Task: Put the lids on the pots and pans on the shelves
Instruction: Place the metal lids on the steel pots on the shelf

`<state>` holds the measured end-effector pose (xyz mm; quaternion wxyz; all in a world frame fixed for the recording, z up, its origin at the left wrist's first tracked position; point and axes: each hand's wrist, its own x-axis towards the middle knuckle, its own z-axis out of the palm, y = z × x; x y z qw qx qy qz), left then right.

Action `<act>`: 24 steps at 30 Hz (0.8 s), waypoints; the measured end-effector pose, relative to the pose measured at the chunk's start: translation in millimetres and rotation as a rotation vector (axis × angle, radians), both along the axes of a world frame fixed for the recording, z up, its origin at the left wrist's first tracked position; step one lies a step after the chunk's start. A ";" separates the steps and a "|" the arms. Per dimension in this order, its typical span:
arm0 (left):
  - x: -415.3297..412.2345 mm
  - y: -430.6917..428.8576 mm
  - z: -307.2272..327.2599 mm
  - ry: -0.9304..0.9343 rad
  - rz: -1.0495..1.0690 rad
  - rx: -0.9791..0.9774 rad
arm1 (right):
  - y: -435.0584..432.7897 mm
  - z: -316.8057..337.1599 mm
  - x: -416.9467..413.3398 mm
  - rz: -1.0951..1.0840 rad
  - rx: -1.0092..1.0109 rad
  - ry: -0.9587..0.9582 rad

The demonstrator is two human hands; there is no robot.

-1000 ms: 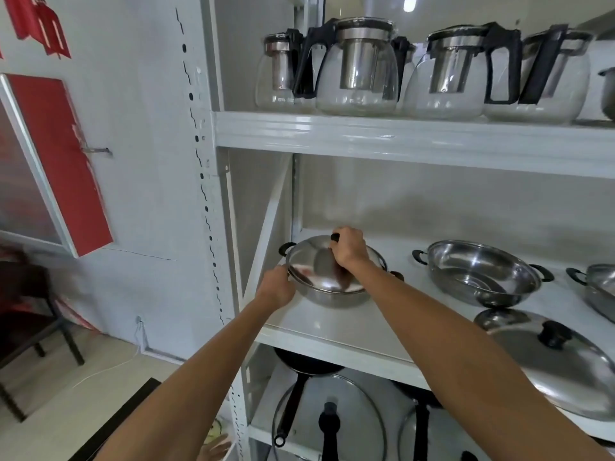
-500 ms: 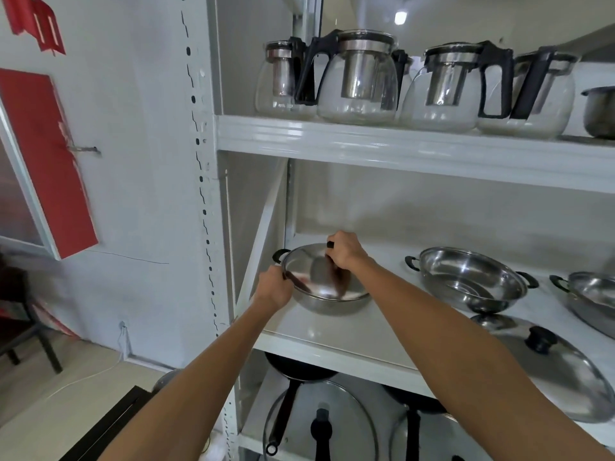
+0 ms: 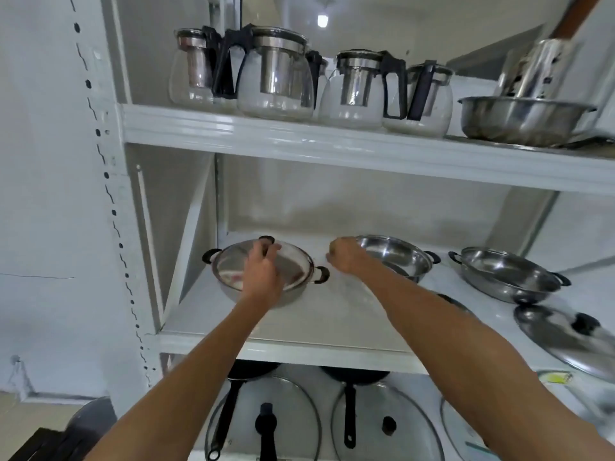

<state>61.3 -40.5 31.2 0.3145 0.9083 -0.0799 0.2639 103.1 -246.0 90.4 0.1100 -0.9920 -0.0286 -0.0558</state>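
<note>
Middle shelf, white metal rack. Leftmost pot, steel with black side handles, has its steel lid seated on it. My left hand lies over the lid, fingers curled round the black knob at the far edge. The grip looks closed on the knob, though my own hand hides most of it.

My right hand hangs just right of that pot, loosely curled, holding nothing. It sits at the near-left rim of the second pot, which is open. Third pot further right, also open.

One loose steel lid with black knob lies tilted on the shelf in front of the third pot.

Upper shelf: glass teapots in a row, steel bowl at right. Lower shelf: glass lids and black pan handles.
</note>
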 end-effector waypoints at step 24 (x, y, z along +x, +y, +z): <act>23.6 -264.9 -6.4 0.403 -0.387 0.397 | -263.7 11.2 -99.7 -0.072 -0.236 0.263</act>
